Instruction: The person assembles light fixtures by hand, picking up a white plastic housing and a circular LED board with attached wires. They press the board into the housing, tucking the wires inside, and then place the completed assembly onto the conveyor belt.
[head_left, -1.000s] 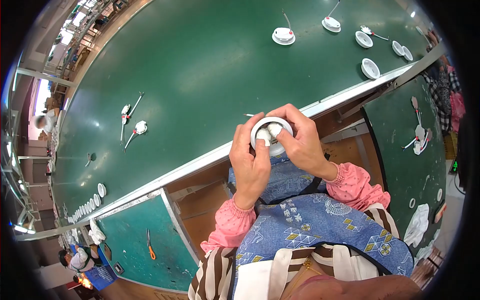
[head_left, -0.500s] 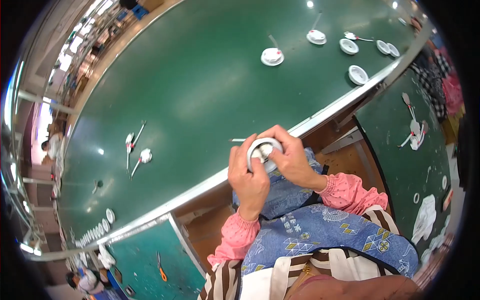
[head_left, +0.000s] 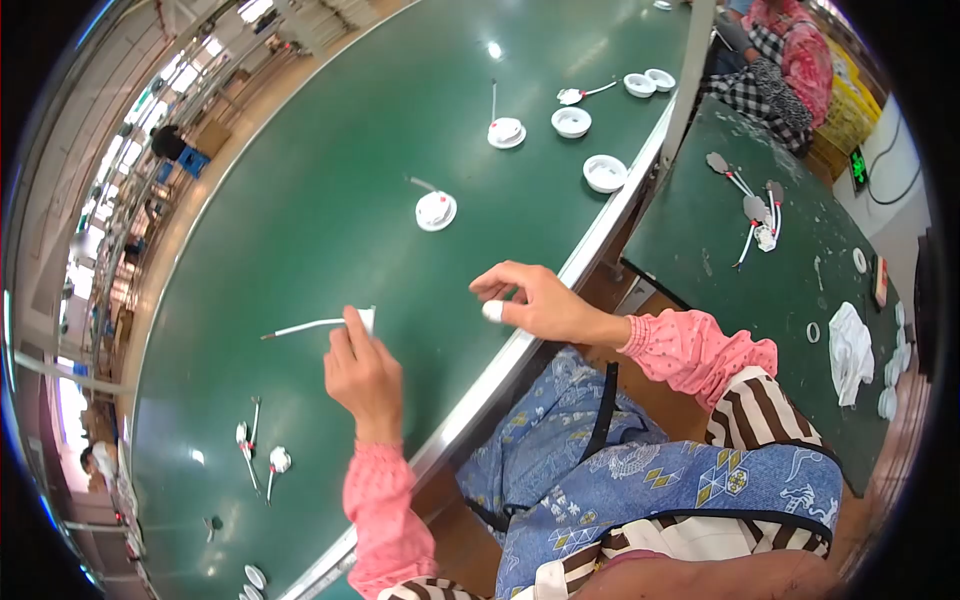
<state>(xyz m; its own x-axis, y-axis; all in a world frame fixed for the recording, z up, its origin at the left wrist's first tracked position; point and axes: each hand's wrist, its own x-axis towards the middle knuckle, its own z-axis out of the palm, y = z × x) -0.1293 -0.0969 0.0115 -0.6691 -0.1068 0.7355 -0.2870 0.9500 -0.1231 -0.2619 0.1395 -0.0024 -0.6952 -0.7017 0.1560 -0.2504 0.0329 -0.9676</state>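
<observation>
My left hand [head_left: 364, 378] is closed over the green table [head_left: 300, 230], its fingers round a white part [head_left: 367, 320] that is mostly hidden. A white cable [head_left: 308, 327] sticks out to the left of it. My right hand [head_left: 535, 302] is over the table's front edge, thumb and fingers apart, with nothing visible between them; the thumb tip has a white cover [head_left: 493, 311]. Beyond my hands a white round piece with a wire [head_left: 436, 210] rests on the table, and a similar piece [head_left: 506, 132] lies farther back.
White cups [head_left: 571, 122] [head_left: 605, 173] stand near the table's metal edge [head_left: 520, 345]. Wired parts [head_left: 279, 460] lie at the lower left. A side table [head_left: 700, 230] holds more wired parts [head_left: 760, 210], rings [head_left: 813, 332] and a white cloth [head_left: 850, 350]. A person [head_left: 775, 75] sits behind it.
My hands have moved apart from the white cup they held together. The left is now out over the table to the left; the right has opened. The view has shifted to the right.
</observation>
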